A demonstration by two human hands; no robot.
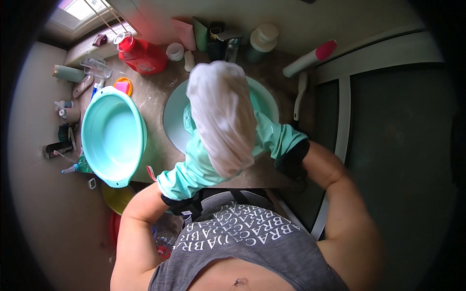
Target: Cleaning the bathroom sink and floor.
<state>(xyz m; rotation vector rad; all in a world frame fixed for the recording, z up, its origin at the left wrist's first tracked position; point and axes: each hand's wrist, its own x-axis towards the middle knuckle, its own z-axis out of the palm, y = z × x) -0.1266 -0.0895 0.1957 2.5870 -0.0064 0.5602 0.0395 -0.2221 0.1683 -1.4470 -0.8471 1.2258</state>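
A wet-looking white cloth (222,116) is bunched up above the round washbasin (174,123). My left hand (198,156), in a long teal rubber glove, reaches behind the cloth from the lower left. From the right comes my right hand (264,127) in a matching glove. The cloth hides the fingers of both hands, and its folds hang between them as they hold it up. Beneath it, partly hidden, a teal plastic tub (264,96) sits in the washbasin. Another teal tub (118,136) stands on the counter to the left.
A red detergent bottle (143,56), a white jar (175,51), tubes and a pump bottle (263,40) line the back. Pink soap (122,86) lies in an orange dish. At the right are a pink-capped bottle (309,60) and a white-handled brush (300,96), beside a framed door.
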